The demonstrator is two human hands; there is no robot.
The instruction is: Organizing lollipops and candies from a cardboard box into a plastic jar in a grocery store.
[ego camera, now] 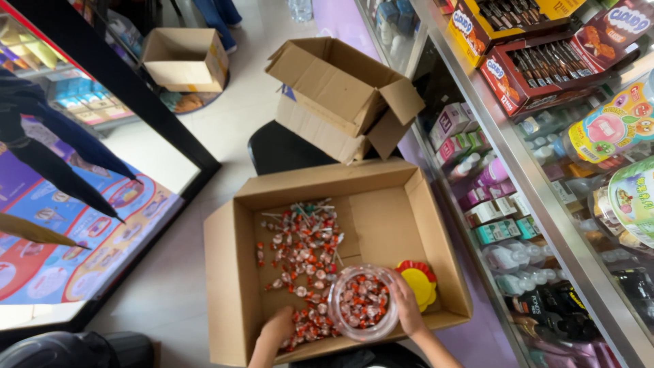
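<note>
An open cardboard box (pixel 422 225) sits in front of me with several red-and-white wrapped lollipops (pixel 300 252) scattered over its left half. My left hand (pixel 278 326) reaches into the pile at the box's near edge, fingers closed around a few lollipops. My right hand (pixel 406 307) grips the side of a clear round jar (pixel 361 303) standing in the box, partly filled with the same sweets. A yellow and red lid (pixel 417 281) lies in the box just right of the jar.
A second, empty cardboard box (pixel 340 95) rests on a black stool (pixel 279 150) beyond. A third box (pixel 184 58) stands farther back on the floor. A glass display counter (pixel 545 204) with packaged goods runs along the right. A dark-framed glass case (pixel 102 177) is at the left.
</note>
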